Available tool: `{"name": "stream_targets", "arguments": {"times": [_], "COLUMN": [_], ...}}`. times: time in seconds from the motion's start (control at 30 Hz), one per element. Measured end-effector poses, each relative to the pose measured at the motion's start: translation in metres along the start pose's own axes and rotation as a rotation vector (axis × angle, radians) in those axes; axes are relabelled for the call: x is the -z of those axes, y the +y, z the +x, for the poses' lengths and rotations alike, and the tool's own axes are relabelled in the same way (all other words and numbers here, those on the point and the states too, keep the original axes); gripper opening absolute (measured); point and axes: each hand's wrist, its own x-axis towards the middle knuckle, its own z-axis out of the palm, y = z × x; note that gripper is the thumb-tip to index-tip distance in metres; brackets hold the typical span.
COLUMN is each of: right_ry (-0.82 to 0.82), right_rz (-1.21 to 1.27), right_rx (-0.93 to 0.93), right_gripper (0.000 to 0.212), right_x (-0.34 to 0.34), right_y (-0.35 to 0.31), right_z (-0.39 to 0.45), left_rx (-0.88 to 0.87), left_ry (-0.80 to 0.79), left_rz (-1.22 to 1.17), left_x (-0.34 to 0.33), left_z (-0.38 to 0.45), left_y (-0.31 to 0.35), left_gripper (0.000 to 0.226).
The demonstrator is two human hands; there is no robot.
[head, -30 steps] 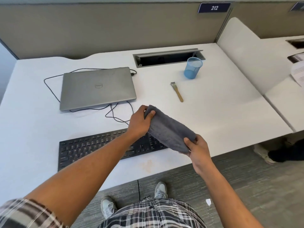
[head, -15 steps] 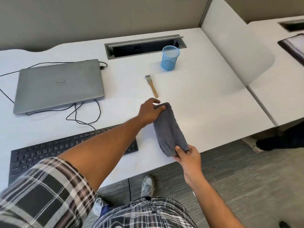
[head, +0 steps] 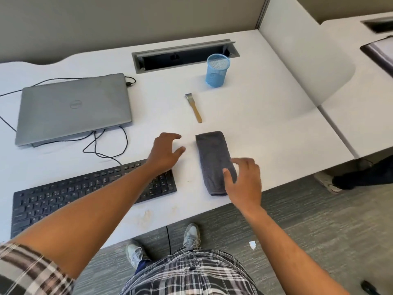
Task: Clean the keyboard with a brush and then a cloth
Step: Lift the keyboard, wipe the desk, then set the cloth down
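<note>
Head view: white desk (head: 265, 128), grey carpet (head: 319, 220) below, possibly stained.

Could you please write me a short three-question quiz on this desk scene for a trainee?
1. True or false: the grey cloth lies folded on the desk, gripped by neither hand.
2. Which item lies between the cloth and the blue mesh cup? A) the laptop B) the brush C) the keyboard
3. Fill in: the left hand hovers above the ____ end of the keyboard.

Key
1. True: the right hand is spread over the cloth's near end, fingers straight, and the left hand is apart from it.
2. B.
3. Right.
</note>
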Motion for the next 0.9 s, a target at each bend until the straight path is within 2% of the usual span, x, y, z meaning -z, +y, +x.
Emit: {"name": "stream_targets", "arguments": {"times": [0.1, 0.23, 0.33, 0.47, 0.7, 0.8, 0.9], "right_ry": [-0.071, -0.201, -0.241, -0.249, -0.257, -0.268, -0.269], "right_rz": [-0.039, -0.253, -0.373, -0.435, -0.426, -0.429, -0.426], "right_rx": [0.201, 0.376, 0.381, 0.365, 0.368, 0.369, 0.37], "right_gripper": [0.051, 0.074, 0.085, 0.087, 0.081, 0.078, 0.077], "right_x": [-0.021, -0.051, -0.064, -0.073, -0.075, -0.075, -0.075], "right_y": [-0.007, -0.007, -0.001, 0.007, 0.007, 0.007, 0.007], "right_z": [0.029, 0.06, 0.065, 0.064, 0.067, 0.068, 0.068], "left_rx": [-0.012, -0.047, -0.056, -0.032, -0.028, -0.037, -0.057], "left_ry": [-0.001, -0.012, -0.044, -0.058, -0.162, -0.212, -0.214], "left_rz": [0.104, 0.237, 0.32, 0.377, 0.54, 0.598, 0.605], "left_x": [0.018, 0.04, 0.053, 0.068, 0.089, 0.097, 0.103], "left_z": [-0.026, -0.063, -0.088, -0.114, -0.136, -0.136, -0.133], "left_y": [-0.022, -0.051, -0.072, -0.097, -0.144, -0.15, -0.149], "left_gripper": [0.052, 0.064, 0.073, 0.082, 0.143, 0.149, 0.146]}}
